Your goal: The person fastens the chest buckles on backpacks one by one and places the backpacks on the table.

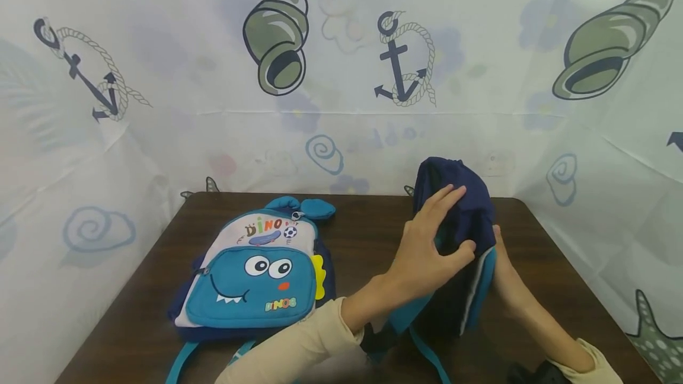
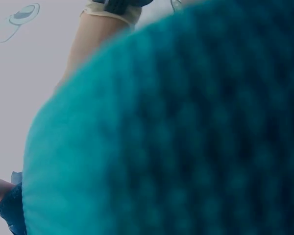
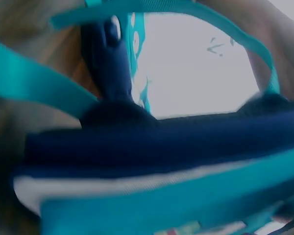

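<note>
- Two hands are at a navy and teal backpack (image 1: 477, 212), which is upright over the right part of the dark brown table (image 1: 368, 233); whether its base touches the wood cannot be told
- Left hand (image 1: 427, 253) lies against the bag's left and near side, fingers extended and slightly parted along the navy fabric, thumb spread away toward the right
- Right hand (image 1: 504, 271) is at the bag's right side, beside the teal panel; its fingers are mostly hidden, so I cannot tell whether they pinch or lie flat
- One teal strap (image 1: 429, 354) trails from the bag toward the near side
- Another backpack (image 1: 245, 289), with a cartoon dinosaur face, rests front up on the left part of the table
- Far behind, a pale backdrop (image 1: 213, 76) bears printed shells and anchors
</note>
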Demonstrator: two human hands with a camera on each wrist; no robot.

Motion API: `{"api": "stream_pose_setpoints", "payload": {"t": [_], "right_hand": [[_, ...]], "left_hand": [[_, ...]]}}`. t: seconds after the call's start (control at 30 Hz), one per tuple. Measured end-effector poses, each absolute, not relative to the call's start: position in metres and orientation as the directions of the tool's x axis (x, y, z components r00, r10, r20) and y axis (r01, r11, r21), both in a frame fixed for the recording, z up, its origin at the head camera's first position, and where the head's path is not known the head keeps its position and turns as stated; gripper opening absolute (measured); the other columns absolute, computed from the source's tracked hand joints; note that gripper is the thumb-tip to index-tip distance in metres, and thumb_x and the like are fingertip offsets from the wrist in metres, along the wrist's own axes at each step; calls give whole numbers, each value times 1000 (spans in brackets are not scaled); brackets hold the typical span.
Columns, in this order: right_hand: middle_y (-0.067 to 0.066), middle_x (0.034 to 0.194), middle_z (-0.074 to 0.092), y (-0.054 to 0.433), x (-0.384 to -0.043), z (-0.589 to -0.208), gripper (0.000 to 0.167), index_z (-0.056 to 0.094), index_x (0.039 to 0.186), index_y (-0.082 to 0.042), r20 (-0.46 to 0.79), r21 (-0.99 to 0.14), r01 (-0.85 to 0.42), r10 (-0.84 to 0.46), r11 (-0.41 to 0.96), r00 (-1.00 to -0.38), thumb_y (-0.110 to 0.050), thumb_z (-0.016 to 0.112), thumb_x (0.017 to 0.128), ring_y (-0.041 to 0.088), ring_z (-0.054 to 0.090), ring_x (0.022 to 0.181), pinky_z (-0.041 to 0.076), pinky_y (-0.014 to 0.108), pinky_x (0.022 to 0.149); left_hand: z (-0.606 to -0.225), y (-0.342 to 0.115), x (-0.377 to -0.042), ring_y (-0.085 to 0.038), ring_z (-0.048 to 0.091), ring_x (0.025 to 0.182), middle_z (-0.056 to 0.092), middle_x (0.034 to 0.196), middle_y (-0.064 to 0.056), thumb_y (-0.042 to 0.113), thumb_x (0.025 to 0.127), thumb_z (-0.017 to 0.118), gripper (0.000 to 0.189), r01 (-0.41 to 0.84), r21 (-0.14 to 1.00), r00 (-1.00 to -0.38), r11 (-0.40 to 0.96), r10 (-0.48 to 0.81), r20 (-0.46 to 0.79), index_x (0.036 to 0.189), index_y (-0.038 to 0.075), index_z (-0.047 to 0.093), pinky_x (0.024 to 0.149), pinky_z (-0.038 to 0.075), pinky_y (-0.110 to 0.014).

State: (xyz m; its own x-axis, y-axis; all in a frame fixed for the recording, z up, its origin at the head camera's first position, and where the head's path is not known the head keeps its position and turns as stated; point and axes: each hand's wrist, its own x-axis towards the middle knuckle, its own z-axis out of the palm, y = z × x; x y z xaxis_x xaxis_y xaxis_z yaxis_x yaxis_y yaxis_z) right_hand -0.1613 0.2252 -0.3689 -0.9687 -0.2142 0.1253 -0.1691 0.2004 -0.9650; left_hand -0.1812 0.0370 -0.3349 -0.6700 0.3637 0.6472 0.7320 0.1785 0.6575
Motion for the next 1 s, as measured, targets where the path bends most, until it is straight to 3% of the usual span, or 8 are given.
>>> {"api": "stream_pose_setpoints", "payload": {"t": [0.1, 0.2, 0.3, 0.43, 0.53, 0.63, 0.8, 1.0], "right_hand": [[15, 145, 43, 235, -163, -360, 71, 31, 153, -3, 183, -900, -241, -189, 362, -965, -47, 0, 107, 6, 42, 127, 37, 17, 100], [22, 136, 55, 240, -167, -348, 57, 51, 139, 2, 378, -757, -390, -136, 524, -916, -33, 15, 111, 1, 47, 123, 35, 13, 99], [17, 124, 62, 236, -171, -330, 36, 62, 128, -1, 595, -587, -522, -107, 618, -796, -17, 35, 109, -8, 49, 115, 33, 5, 95], [16, 132, 56, 219, -176, -299, 31, 59, 131, -2, 737, -397, -649, -195, 649, -647, -15, 51, 103, 9, 48, 127, 32, 16, 108], [15, 144, 48, 203, -180, -279, 45, 52, 139, -7, 715, -251, -675, -337, 694, -613, -33, 55, 102, 28, 45, 132, 41, 42, 109], [16, 149, 43, 187, -188, -268, 61, 49, 142, -10, 653, -78, -703, -496, 707, -572, -55, 47, 101, 38, 43, 133, 42, 62, 101], [17, 151, 43, 171, -201, -264, 73, 54, 139, -10, 553, 125, -736, -663, 665, -504, -68, 34, 99, 39, 39, 140, 37, 62, 109], [15, 148, 50, 171, -201, -268, 60, 58, 138, -11, 446, 113, -712, -676, 693, -587, -55, 56, 96, 37, 42, 140, 38, 59, 111]], "left_hand": [[-338, 33, -183, -17, 32, 149, 27, 164, 6, 22, 92, 64, 72, 717, 678, -684, 162, 352, 639, 156, 30, 31, 108, 30, -62], [-341, 28, -186, -17, 30, 150, 27, 164, 6, 21, 92, 65, 73, 703, 695, -696, 148, 343, 631, 156, 31, 30, 110, 29, -65], [-342, 25, -187, -18, 31, 150, 27, 164, 5, 21, 93, 66, 74, 697, 704, -701, 134, 336, 629, 156, 30, 28, 113, 28, -65], [-343, 22, -189, -22, 45, 140, 40, 157, -3, 22, 92, 68, 81, 678, 729, -714, 97, 325, 621, 158, 26, 22, 110, 43, -46], [-344, 22, -189, -24, 52, 133, 44, 154, -8, 23, 91, 70, 85, 667, 742, -719, 69, 319, 617, 157, 22, 18, 103, 50, -35], [-345, 22, -189, -25, 48, 137, 37, 158, -8, 23, 91, 71, 85, 673, 736, -715, 69, 317, 624, 157, 19, 17, 108, 46, -37], [-347, 20, -188, -23, 38, 144, 30, 159, -5, 22, 92, 71, 83, 668, 740, -721, 79, 314, 618, 156, 21, 19, 113, 40, -44], [-354, 22, -185, -15, 26, 147, 23, 160, 2, 27, 93, 70, 85, 603, 796, -764, 50, 323, 558, 157, 28, 14, 116, 33, -47]]}}
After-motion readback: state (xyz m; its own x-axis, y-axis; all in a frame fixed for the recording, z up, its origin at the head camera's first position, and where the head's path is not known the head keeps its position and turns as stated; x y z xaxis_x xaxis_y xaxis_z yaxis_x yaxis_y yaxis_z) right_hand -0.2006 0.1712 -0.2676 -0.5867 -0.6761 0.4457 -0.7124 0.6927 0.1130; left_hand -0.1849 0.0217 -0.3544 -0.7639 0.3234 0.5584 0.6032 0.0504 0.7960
